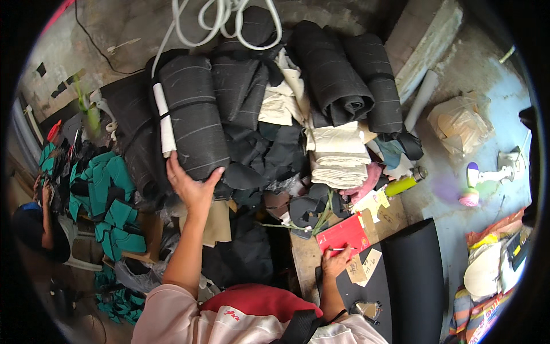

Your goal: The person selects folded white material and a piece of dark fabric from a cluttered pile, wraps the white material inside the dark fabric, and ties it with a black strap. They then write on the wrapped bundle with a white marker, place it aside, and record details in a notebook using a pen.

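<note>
My left hand [195,184] is stretched out against the near end of a thick, dark grey fabric roll [192,114]. Its thumb is spread wide from the fingers, and the fingertips touch the lower end of a narrow white strip [163,114] lying along the roll. Lower right, my right hand [335,265] is closed around a slim pen [342,249], which lies over a red notebook [344,235]. Cardboard tags with handwriting [369,266] lie beside that hand, partly under it.
More dark rolls [332,69] and folded cream cloth [338,155] stand ahead. Teal cut pieces [106,183] are heaped at left, near another person's arm [47,215]. A green bottle [407,182], a plastic bag [461,123] and a black roll [415,275] are at right. White cable loops [229,23] hang above.
</note>
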Tool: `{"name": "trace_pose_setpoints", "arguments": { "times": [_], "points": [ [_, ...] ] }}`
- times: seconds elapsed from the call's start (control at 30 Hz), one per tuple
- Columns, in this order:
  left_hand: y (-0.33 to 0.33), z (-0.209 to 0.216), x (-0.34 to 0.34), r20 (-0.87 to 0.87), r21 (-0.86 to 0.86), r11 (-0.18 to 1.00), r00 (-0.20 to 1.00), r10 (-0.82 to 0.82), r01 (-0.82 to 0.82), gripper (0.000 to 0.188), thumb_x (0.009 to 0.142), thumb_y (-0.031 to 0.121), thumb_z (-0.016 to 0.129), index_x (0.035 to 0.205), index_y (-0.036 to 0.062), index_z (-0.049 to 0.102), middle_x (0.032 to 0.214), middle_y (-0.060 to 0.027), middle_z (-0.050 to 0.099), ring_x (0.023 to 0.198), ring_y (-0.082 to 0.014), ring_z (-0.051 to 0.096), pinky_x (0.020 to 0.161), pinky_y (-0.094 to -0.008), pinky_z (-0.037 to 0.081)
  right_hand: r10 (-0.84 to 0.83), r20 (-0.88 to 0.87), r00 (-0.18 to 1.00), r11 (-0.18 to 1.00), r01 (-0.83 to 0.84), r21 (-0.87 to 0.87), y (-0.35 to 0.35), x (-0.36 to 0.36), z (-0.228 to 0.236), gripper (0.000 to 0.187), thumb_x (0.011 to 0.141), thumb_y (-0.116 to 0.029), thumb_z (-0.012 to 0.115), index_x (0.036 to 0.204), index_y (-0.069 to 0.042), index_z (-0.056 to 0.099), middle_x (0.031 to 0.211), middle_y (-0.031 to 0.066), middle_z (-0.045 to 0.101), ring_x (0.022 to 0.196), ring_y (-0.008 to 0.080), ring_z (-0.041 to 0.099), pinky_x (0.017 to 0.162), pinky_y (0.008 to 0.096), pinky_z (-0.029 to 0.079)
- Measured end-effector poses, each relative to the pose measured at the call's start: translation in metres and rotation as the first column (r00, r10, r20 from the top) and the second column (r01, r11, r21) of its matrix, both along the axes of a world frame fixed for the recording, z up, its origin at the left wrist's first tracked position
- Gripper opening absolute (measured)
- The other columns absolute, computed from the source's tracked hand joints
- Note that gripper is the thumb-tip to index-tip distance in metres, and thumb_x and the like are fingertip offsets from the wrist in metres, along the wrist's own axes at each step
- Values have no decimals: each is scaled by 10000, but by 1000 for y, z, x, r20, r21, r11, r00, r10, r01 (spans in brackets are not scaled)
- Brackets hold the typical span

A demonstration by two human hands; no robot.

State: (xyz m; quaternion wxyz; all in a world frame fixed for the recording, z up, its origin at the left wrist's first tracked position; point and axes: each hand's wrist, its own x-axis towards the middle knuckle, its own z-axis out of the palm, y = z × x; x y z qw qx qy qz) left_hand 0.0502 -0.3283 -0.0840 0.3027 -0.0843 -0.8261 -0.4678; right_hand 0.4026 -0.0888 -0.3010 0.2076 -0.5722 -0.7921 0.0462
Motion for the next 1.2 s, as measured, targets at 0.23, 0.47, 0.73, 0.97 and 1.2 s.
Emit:
{"name": "trace_pose_setpoints", "arguments": {
  "times": [0.23,0.47,0.73,0.97,1.2],
  "points": [
    [-17,-32,-22,-113,37,997,991,-70,74,821,641,301,829,1327,79,438,1287,-232,444,1169,-396,462,970,-443,394,-24,35,999,1000,25,-10,-3,-2,4,735,792,-357,576,1359,39,328,1397,158,420,1299,285,381,1065,482,221],
    [-65,-20,-73,-11,495,839,967,-255,227,449,834,199,708,1233,33,584,1181,-138,568,1047,-192,548,910,-301,424,-58,25,998,992,60,-115,-3,-4,9,822,816,-380,563,1425,41,207,1439,131,378,1348,261,319,1093,527,162],
    [-80,-46,-82,-2,906,392,930,-367,157,284,887,212,649,1114,41,651,1071,-63,642,970,-140,586,858,-254,447,-11,89,996,996,20,-91,-1,1,4,814,830,-430,562,1436,-4,225,1454,144,349,1356,292,300,1099,537,145],
    [-87,-31,-82,87,993,-33,875,-477,-117,328,967,230,481,1247,62,503,1233,-79,578,1052,-224,595,868,-359,511,-7,101,995,988,23,-153,-1,0,7,801,837,-439,552,1434,-12,230,1474,130,316,1367,299,278,1100,545,134],
    [-82,-55,-93,38,941,-274,864,-503,-200,360,945,269,493,1242,68,515,1246,-17,576,1084,-191,581,902,-350,499,-13,135,991,988,33,-150,-1,0,6,801,843,-433,548,1444,-24,214,1479,126,308,1367,303,277,1097,553,135]
  ]
}}
